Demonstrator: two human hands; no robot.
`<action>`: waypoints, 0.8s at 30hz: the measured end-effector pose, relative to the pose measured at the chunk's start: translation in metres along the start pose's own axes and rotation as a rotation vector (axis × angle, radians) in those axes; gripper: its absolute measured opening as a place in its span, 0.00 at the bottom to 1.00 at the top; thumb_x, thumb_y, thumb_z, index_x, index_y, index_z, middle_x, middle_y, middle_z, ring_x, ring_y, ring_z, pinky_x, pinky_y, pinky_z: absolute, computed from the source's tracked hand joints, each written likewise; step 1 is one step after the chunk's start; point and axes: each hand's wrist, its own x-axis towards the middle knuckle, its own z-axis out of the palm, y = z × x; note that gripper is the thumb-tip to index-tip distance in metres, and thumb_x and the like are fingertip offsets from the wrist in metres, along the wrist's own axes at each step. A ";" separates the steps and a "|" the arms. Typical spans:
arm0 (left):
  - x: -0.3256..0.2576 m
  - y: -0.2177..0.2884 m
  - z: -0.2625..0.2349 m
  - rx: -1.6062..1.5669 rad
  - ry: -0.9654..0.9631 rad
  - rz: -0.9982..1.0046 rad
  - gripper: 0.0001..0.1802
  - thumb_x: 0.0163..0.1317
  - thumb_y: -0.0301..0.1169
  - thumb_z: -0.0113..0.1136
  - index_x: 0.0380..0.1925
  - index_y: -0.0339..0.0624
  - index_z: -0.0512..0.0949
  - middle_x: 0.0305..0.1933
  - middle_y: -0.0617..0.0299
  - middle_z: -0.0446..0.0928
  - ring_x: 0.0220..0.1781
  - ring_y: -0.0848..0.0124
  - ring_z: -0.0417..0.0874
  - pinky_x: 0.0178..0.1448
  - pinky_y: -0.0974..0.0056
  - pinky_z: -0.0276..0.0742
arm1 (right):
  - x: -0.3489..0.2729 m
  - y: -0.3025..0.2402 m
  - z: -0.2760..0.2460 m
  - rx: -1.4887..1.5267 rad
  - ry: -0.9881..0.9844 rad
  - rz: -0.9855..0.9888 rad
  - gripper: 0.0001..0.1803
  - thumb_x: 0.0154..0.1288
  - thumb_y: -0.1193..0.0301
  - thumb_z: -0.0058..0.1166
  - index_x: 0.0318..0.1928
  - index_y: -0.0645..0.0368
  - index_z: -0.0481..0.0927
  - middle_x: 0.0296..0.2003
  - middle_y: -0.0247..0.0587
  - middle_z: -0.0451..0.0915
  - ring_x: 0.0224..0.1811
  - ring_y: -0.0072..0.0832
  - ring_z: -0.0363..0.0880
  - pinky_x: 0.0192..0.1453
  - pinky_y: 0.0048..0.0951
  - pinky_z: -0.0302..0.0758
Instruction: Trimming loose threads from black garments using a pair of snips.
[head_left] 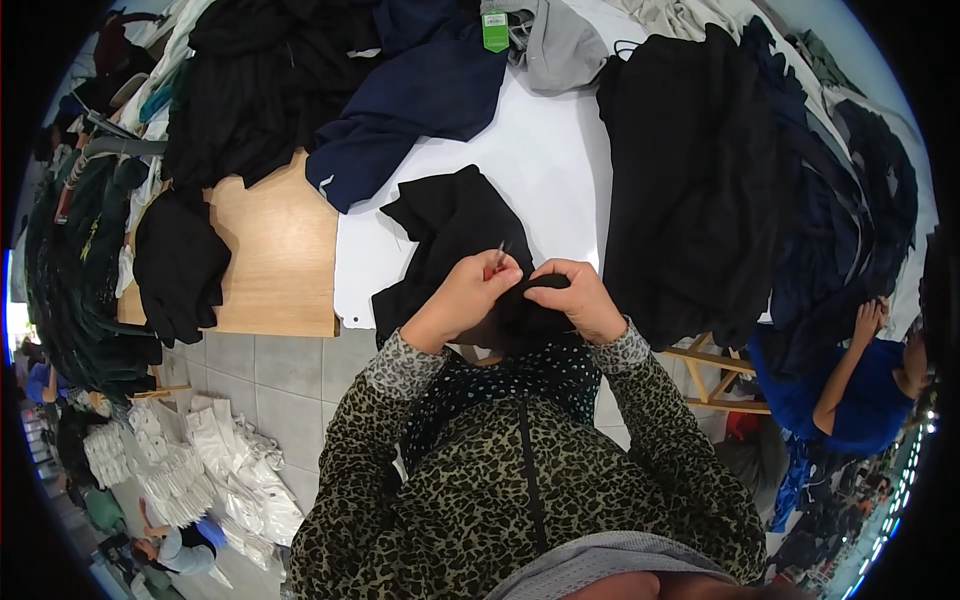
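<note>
2 hands grip a black garment (455,235) over the bench (560,160): left hand (462,295) fingers pinching small snips (497,258), right hand (578,295) clutching cloth.

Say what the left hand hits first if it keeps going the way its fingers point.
Probably the black garment bunched in front of it; the left hand, holding a small tool, already grips it. The white tabletop lies beyond. Depth is unclear.

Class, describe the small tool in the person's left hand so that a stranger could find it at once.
Start at the white table top heaped with dark clothes. At its near edge, both hands work a black garment. The left hand pinches a small, thin red-handled metal tool, the only red, shiny thing among dull cloth.
</note>
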 end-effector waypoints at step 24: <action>-0.030 0.024 -0.010 0.325 -0.065 0.004 0.19 0.57 0.30 0.63 0.43 0.37 0.66 0.29 0.56 0.78 0.29 0.70 0.78 0.35 0.66 0.71 | -0.004 -0.014 -0.001 -0.057 -0.021 -0.041 0.07 0.53 0.77 0.61 0.34 0.65 0.80 0.29 0.29 0.78 0.33 0.14 0.72 0.39 0.15 0.69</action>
